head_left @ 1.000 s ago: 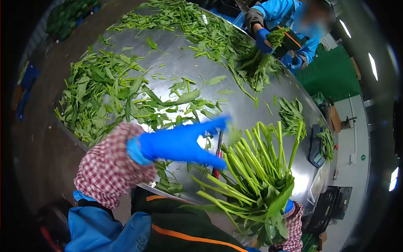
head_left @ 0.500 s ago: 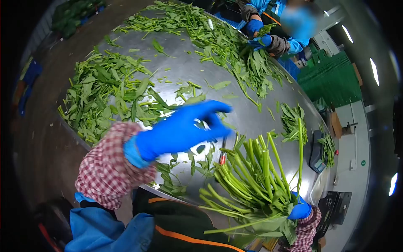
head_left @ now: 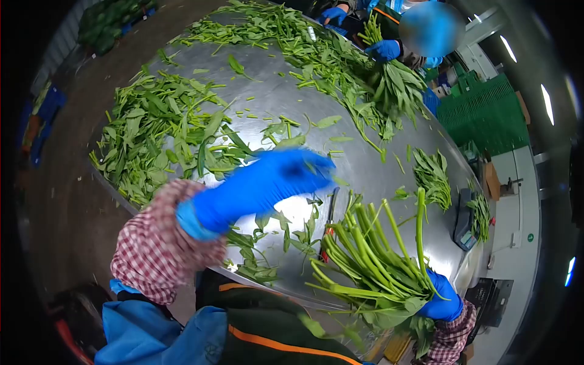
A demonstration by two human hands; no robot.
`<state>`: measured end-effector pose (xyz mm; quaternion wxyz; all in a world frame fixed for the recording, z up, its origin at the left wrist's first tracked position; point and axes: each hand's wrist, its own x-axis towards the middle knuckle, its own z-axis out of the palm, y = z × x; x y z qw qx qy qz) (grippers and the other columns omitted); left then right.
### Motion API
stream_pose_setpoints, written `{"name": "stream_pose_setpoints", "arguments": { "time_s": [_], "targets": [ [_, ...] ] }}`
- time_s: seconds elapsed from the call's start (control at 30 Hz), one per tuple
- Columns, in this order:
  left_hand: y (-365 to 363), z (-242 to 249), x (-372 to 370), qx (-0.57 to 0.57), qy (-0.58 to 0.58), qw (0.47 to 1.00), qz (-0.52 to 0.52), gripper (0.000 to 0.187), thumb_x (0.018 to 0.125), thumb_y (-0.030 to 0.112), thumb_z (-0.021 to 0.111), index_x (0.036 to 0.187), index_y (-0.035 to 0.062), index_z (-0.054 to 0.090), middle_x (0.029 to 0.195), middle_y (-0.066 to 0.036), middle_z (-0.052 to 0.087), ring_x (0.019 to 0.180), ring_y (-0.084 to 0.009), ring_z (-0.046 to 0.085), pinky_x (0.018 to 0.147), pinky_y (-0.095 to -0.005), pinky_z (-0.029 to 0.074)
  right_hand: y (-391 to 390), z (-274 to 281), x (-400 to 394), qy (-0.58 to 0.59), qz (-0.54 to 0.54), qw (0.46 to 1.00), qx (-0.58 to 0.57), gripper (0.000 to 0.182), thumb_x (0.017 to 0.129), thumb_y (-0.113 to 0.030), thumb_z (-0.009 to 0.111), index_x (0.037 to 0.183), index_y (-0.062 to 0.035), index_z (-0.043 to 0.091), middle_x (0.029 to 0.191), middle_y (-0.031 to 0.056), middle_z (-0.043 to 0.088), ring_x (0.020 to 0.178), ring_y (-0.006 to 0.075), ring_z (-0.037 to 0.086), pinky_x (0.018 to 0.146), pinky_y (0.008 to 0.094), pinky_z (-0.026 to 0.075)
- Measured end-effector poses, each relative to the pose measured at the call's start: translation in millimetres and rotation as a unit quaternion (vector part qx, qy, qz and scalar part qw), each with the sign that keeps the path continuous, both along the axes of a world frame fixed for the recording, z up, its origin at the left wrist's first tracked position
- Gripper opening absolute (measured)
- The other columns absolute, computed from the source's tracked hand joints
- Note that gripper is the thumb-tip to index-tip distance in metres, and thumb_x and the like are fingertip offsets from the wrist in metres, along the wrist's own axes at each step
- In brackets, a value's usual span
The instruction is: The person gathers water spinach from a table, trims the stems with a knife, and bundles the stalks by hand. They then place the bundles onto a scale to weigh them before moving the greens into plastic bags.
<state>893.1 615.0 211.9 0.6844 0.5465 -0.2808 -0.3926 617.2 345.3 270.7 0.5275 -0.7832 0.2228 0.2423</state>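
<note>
Right hand [head_left: 442,298] grasping a bunch of leafy greens [head_left: 380,255] over the near edge of the metal table [head_left: 371,182].
Its gloved fingers close around the leafy part, the stems pointing up and away. The left hand [head_left: 261,185] hovers above the table, blurred; whether its fingers are clenched or released, I cannot tell. Beside the stems lies 1 red-handled tool [head_left: 326,242]. Loose greens [head_left: 161,125] spread at left; across, 1 co-worker's hand [head_left: 384,50] grips another bunch [head_left: 396,88].
</note>
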Motion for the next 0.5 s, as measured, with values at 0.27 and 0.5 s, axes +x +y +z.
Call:
{"name": "stream_pose_setpoints", "arguments": {
  "time_s": [0.27, 0.5],
  "targets": [
    [3.8, -31.0, -15.1, 0.026, -0.471, 0.877, 0.096, 0.012, 0.079, 0.012, 0.054, 0.082, 0.0036, 0.061, 0.077, -0.010, 0.058, 0.074, -0.0275, 0.054, 0.064, -0.0361, 0.042, 18.6, 21.0, 27.6, -0.122, 0.254, 0.893, -0.350, 0.071, 0.051, -0.012, 0.075, 0.117, -0.0062, 0.049, 0.083, 0.0103, 0.057, 0.072, 0.0255, 0.054, 0.067, 0.0324, 0.042],
    [76.8, -94.0, 54.9, 0.268, -0.716, 0.594, 0.250, 0.025, 0.076, 0.028, 0.060, 0.076, 0.0043, 0.065, 0.058, -0.013, 0.054, 0.051, -0.0252, 0.053, 0.053, -0.0368, 0.042, 34.7, 47.8, 41.7, -0.064, 0.255, 0.842, -0.472, 0.076, 0.049, -0.019, 0.069, 0.120, -0.0109, 0.047, 0.083, 0.0103, 0.055, 0.073, 0.0288, 0.052, 0.067, 0.0367, 0.040]
  ]
}}
